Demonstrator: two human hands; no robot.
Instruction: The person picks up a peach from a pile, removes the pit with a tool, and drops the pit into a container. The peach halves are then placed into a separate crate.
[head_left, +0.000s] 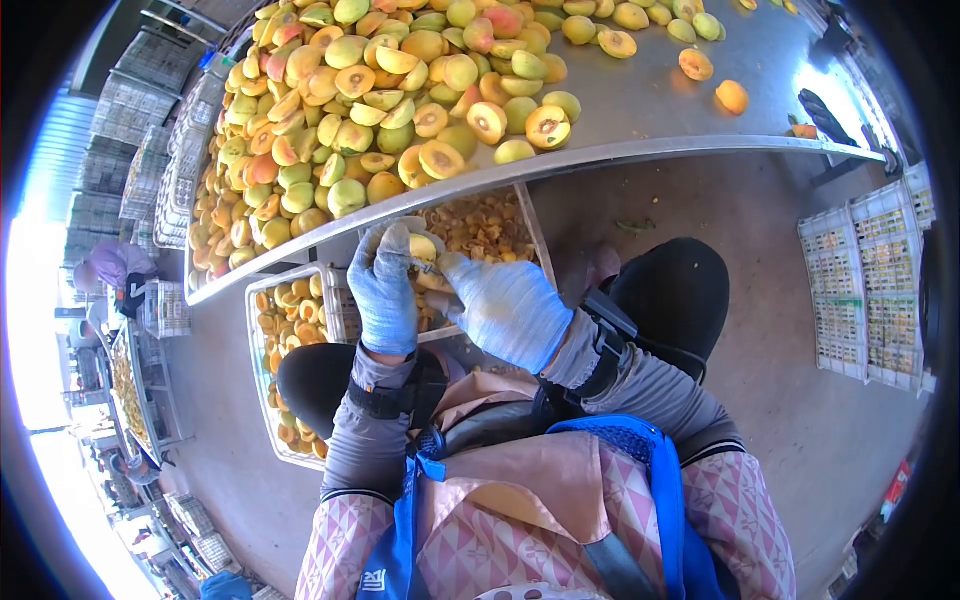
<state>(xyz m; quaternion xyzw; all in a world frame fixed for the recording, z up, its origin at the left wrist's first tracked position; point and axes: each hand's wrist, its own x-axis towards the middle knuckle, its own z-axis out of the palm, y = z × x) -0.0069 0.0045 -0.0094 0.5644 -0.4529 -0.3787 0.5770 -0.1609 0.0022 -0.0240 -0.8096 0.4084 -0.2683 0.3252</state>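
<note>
- Concrete floor point(780, 330) all around, looks like some kind of open fruit-processing shed, bright daylight blowing out the left side.
- Closest to the camera: a pink patterned apron point(560, 500) with blue straps, grey sleeves, and dark knees on both sides.
- Left hand point(388, 285) is in a blue glove, fingers curled shut around a peach half point(423, 246); you only see a bit of yellow flesh poking out past the fingertips.
- Right hand point(505, 305) is in a paler blue glove, also closed, gripping a small metal tool point(432, 268) whose tip touches the fruit in the other hand. Can't tell exactly what kind of blade or scoop it is, too small.
- Both hands are held together just over a white crate point(535, 235) full of pits and scraps, sitting below the table edge.
- Just left of that is another white crate point(262, 330) with cut peach pieces in it, partly hidden by the left arm and knee.
- Above the hands is a long steel table point(650, 110), its rim running diagonally across the view.
- On it, a huge pile of peaches point(380, 90), yellow-green with some red blush, lots of them already halved with the pit hollow showing.
- Right side, stacked white crates point(865, 290) standing on the floor, well apart from the hands.
- Far left, another person point(115, 265) in a purple top bends at more tables, with tall crate stacks behind.
</note>
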